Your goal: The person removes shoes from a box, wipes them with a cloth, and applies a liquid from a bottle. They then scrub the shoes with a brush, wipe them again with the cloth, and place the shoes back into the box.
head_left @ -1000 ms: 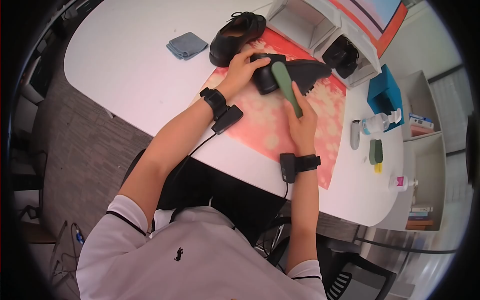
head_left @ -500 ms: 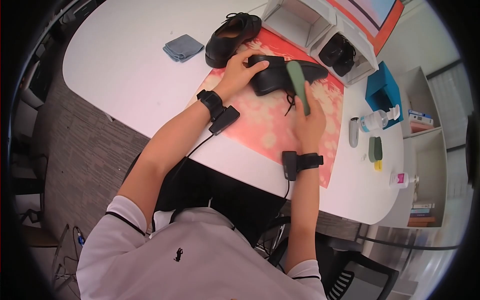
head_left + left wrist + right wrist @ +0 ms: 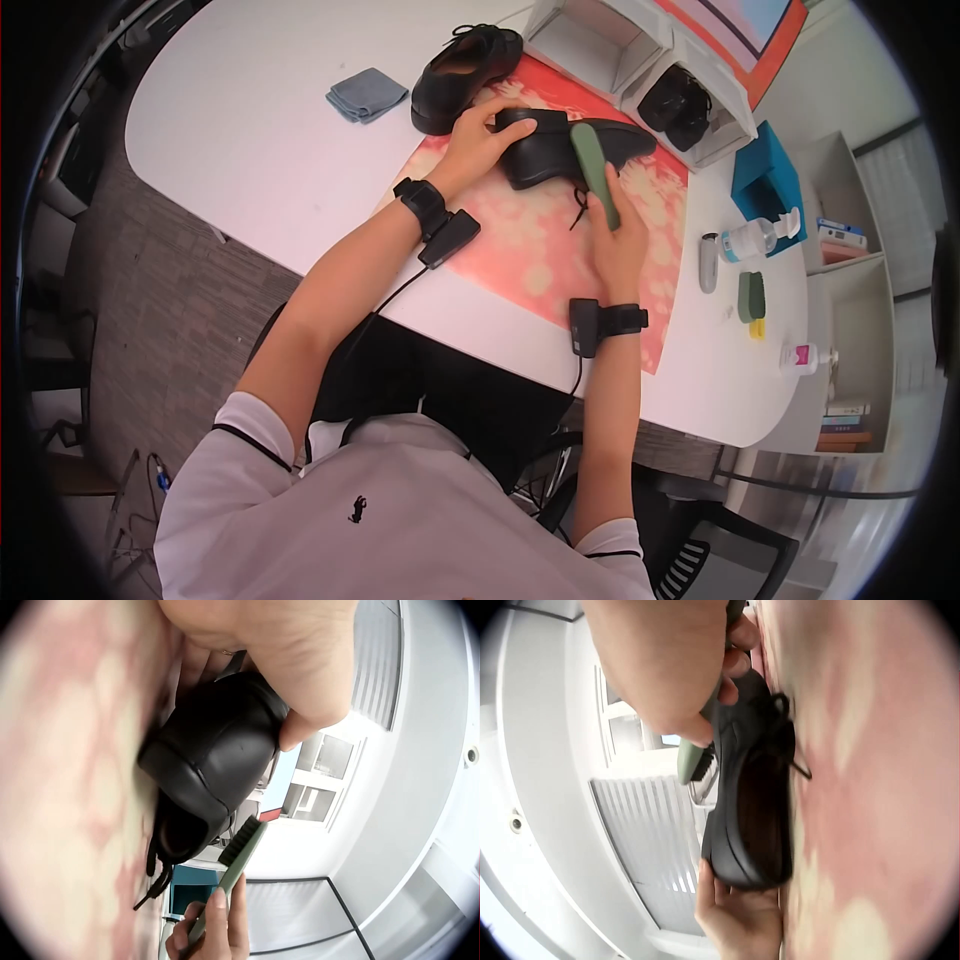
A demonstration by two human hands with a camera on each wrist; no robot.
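A black lace-up shoe (image 3: pixel 545 158) lies on its side on the pink patterned mat (image 3: pixel 510 250), its laces hanging toward the person. The left hand (image 3: pixel 478 143) grips it at the heel, thumb on one side and fingers around the other. In the right hand (image 3: pixel 618 235) is a green brush (image 3: pixel 592 165), pinched by its handle. Dark bristles (image 3: pixel 240 841) face the shoe in the left wrist view; the right wrist view shows the brush head (image 3: pixel 692 761) beside the shoe's side (image 3: pixel 731 795). Whether bristles touch it I cannot tell.
Another black shoe (image 3: pixel 465 78) stands behind the left hand, near a folded grey cloth (image 3: pixel 367 95). White boxes (image 3: pixel 600 45), one holding dark items (image 3: pixel 676 108), line the back. At right are a teal box (image 3: pixel 765 180), a pump bottle (image 3: pixel 750 240) and a green block (image 3: pixel 751 298).
The shoe has rolled a little, bringing its laces into view on the near side. The right hand and brush have shifted rightward along it; the left hand keeps its grip, moved slightly left.
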